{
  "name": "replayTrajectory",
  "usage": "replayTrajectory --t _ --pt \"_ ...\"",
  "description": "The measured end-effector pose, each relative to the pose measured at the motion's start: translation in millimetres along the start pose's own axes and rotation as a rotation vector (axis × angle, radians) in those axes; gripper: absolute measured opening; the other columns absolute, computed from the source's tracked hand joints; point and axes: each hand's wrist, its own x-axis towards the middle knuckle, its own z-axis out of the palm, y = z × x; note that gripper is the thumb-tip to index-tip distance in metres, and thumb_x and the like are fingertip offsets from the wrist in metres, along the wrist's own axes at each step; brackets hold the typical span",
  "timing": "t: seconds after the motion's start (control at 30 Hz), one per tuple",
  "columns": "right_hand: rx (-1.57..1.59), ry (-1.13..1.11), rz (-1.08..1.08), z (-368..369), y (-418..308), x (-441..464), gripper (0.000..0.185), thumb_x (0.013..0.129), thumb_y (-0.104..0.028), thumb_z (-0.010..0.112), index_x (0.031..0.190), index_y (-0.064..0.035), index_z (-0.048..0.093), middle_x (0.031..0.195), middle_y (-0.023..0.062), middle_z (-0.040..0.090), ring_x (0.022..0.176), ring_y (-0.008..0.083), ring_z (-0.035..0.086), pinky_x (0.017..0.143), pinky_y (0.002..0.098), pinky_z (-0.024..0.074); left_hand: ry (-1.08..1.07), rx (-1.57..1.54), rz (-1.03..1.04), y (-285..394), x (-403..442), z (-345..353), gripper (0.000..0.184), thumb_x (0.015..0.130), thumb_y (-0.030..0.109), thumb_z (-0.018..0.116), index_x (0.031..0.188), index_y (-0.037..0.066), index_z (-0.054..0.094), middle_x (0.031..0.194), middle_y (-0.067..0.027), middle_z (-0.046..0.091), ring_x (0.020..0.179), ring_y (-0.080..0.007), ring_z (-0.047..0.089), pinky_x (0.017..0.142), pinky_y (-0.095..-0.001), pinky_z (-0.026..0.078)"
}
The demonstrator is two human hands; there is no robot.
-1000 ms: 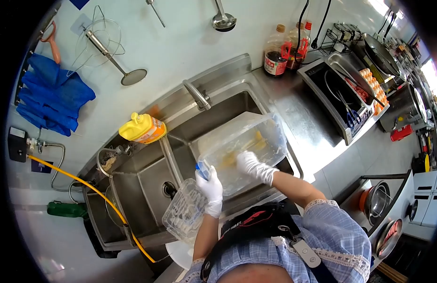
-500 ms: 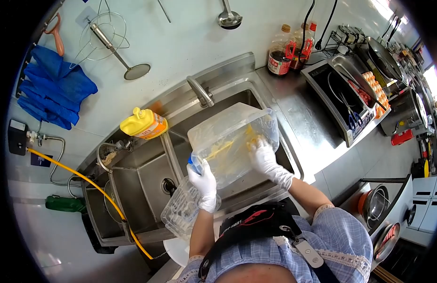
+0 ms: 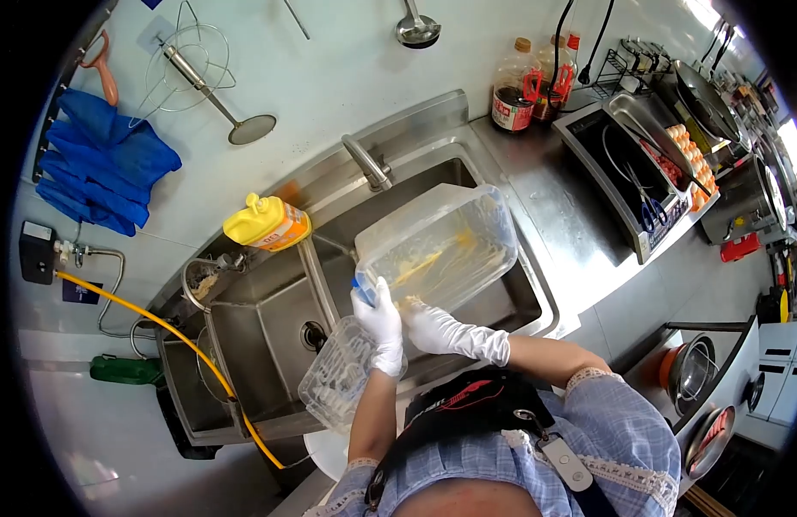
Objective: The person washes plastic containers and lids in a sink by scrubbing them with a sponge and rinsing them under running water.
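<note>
A large clear plastic bin (image 3: 450, 246), streaked with yellow residue, is tilted over the right sink basin. My left hand (image 3: 379, 323), in a white glove, is closed on the bin's near left corner by a blue clip. My right hand (image 3: 433, 329), also gloved, is at the bin's near side with its fingers curled; a bit of something yellowish shows at the fingertips, too small to name. Beneath my left forearm, a clear ridged plastic basket (image 3: 338, 379) lies at the sink's front edge.
A yellow detergent jug (image 3: 267, 224) stands behind the divider, near the faucet (image 3: 366, 162). Sauce bottles (image 3: 514, 90) and an induction cooker (image 3: 618, 172) are on the right counter. A yellow hose (image 3: 157, 310) runs along the left.
My right hand has moved from inside the bin, left and toward me, to its near side beside my left hand. My left hand still holds the corner.
</note>
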Motion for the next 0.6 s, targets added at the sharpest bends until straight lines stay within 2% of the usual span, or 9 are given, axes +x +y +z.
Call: replayTrajectory --t 0.1,0.2,0.27,0.3,0.4,0.43,0.47,0.57,0.6 --pt "0.080 -0.190 0.144 -31 6 7 0.028 0.077 -0.011 0.051 0.102 -0.0116 0.065 0.097 0.0185 0.063 0.091 0.0346 0.060 0.082 0.0402 0.0469 0.083 -0.154 -0.005 -14 4 -1 0.023 0.087 0.017 0.059 0.101 -0.002 0.056 0.094 -0.0082 0.063 0.085 -0.0166 0.058 0.077 -0.0297 0.044" --pt "0.093 -0.146 0.439 -62 4 27 0.026 0.081 -0.011 0.051 0.103 -0.0089 0.065 0.094 0.0196 0.065 0.086 0.0299 0.063 0.077 0.0375 0.0490 0.071 -0.220 -0.102 -30 10 -2 0.024 0.087 0.015 0.059 0.104 -0.002 0.056 0.095 -0.0083 0.063 0.084 -0.0165 0.058 0.076 -0.0283 0.044" --pt "0.794 0.311 0.560 -51 25 35 0.022 0.082 -0.020 0.057 0.085 0.0009 0.064 0.075 0.0114 0.065 0.068 0.0206 0.061 0.065 0.0307 0.0478 0.065 -0.253 -0.156 -33 11 -4 0.025 0.086 0.013 0.059 0.105 -0.002 0.055 0.095 -0.0080 0.063 0.083 -0.0159 0.058 0.076 -0.0278 0.045" --pt "1.124 0.356 0.647 -64 20 42 0.019 0.081 -0.017 0.060 0.086 0.0016 0.062 0.073 0.0039 0.060 0.066 0.0121 0.054 0.060 0.0275 0.0440 0.055 -0.281 -0.211 -33 11 -5 0.026 0.085 0.012 0.060 0.106 -0.002 0.055 0.095 -0.0077 0.063 0.082 -0.0154 0.058 0.075 -0.0272 0.045" --pt "1.431 0.106 0.480 -8 59 66 0.017 0.081 -0.011 0.059 0.094 0.0000 0.059 0.076 0.0046 0.059 0.067 0.0127 0.054 0.059 0.0270 0.0429 -0.041 -0.318 -0.357 -32 4 -1 0.028 0.082 0.010 0.060 0.108 -0.002 0.055 0.096 -0.0073 0.062 0.081 -0.0140 0.058 0.073 -0.0266 0.045" --pt "1.753 -0.034 0.652 -22 24 72 0.023 0.081 -0.006 0.058 0.103 0.0014 0.056 0.082 0.0057 0.059 0.074 0.0138 0.055 0.062 0.0274 0.0442 -0.015 -0.342 -0.307 -52 1 9 0.030 0.081 0.007 0.058 0.109 -0.001 0.054 0.096 -0.0071 0.062 0.082 -0.0141 0.058 0.073 -0.0274 0.046" --pt "1.612 0.155 0.571 -43 -19 67 0.023 0.081 -0.004 0.056 0.104 0.0014 0.055 0.084 0.0077 0.059 0.076 0.0180 0.057 0.066 0.0311 0.0467 -0.006 -0.349 -0.361 -49 0 13 0.029 0.080 0.002 0.054 0.109 -0.001 0.054 0.096 -0.0068 0.061 0.084 -0.0153 0.058 0.075 -0.0281 0.046" --pt "1.588 0.132 0.562 -25 -2 87 0.021 0.078 -0.007 0.058 0.098 -0.0033 0.061 0.082 0.0102 0.063 0.074 0.0233 0.061 0.067 0.0340 0.0490 0.017 -0.243 -0.329 -57 -10 15 0.033 0.078 -0.002 0.052 0.111 -0.001 0.053 0.097 -0.0067 0.061 0.087 -0.0168 0.058 0.078 -0.0291 0.046" --pt "0.839 0.183 0.302 -38 4 80 0.019 0.075 -0.009 0.059 0.093 -0.0057 0.064 0.080 0.0117 0.064 0.073 0.0254 0.062 0.066 0.0344 0.0498 -0.009 -0.257 -0.345 -56 -14 12 0.035 0.076 -0.004 0.053 0.111 -0.001 0.052 0.099 -0.0067 0.061 0.088 -0.0171 0.058 0.078 -0.0289 0.046"
